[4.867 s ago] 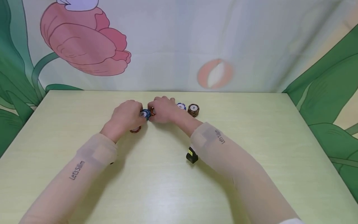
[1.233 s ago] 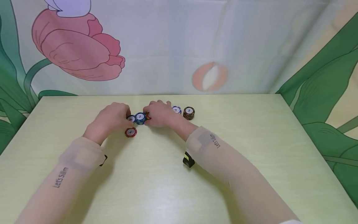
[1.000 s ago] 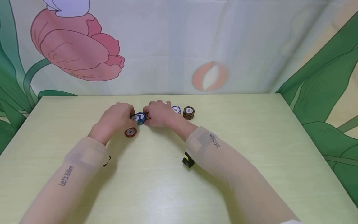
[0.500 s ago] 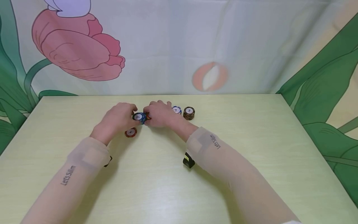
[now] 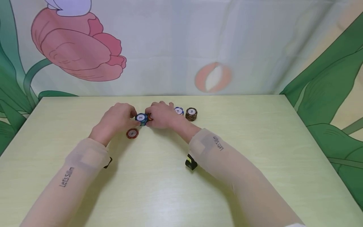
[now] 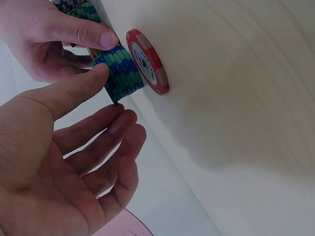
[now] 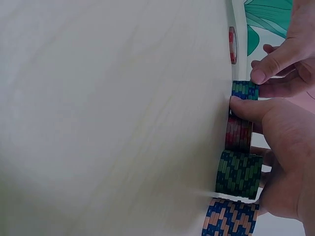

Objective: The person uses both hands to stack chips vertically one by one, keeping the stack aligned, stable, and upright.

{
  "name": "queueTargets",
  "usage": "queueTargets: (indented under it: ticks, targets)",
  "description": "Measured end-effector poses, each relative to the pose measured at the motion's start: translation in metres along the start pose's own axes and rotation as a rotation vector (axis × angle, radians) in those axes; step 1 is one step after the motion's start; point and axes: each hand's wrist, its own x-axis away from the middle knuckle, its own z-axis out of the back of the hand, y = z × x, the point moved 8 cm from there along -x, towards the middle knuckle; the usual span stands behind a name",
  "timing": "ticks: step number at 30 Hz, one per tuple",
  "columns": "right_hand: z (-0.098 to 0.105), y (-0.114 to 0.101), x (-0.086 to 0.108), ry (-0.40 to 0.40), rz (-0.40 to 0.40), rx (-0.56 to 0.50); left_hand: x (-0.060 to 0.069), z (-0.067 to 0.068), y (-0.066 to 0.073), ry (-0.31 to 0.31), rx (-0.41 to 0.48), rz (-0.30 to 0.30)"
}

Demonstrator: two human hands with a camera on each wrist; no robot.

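My left hand [image 5: 117, 117] is at the left side of a blue-and-green stack of poker chips [image 5: 141, 119] at the table's far part. In the left wrist view, its thumb and index finger pinch the top edge of the stack [image 6: 123, 76]; the other fingers hang loosely curled. My right hand [image 5: 162, 115] grips the lower part of the same stack from the right; its thumb rests on the side in the right wrist view. A red stack [image 7: 238, 133] stands beside it, mostly hidden by my right hand in the head view. A single red poker chip [image 5: 132, 133] lies flat, nearer to me.
A dark green stack [image 7: 238, 174] and a blue-and-peach stack [image 7: 230, 217] continue the row. A brown stack [image 5: 191, 114] ends it on the right. A printed curtain [image 5: 158, 47] hangs behind the table [image 5: 158, 183].
My left hand has brought a blue-and-green chip rightward onto the stack. The chip, first offset to the left, now sits in line with those below. My right hand has barely moved.
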Motion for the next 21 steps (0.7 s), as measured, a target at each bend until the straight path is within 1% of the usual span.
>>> queueTargets:
  ticks: [10, 16, 21]
  targets:
    - [-0.0009, -0.0013, 0.0009, 0.000, 0.002, 0.000, -0.0004, -0.0029, -0.0009, -0.017, 0.008, 0.009]
    - [-0.0007, -0.0002, 0.0004, 0.006, 0.000, -0.010, -0.0015, -0.0035, -0.0011, -0.015, 0.015, 0.006]
    - [-0.0018, 0.0007, -0.0005, 0.010, -0.007, 0.004, -0.0013, -0.0033, -0.0021, -0.022, 0.018, 0.013]
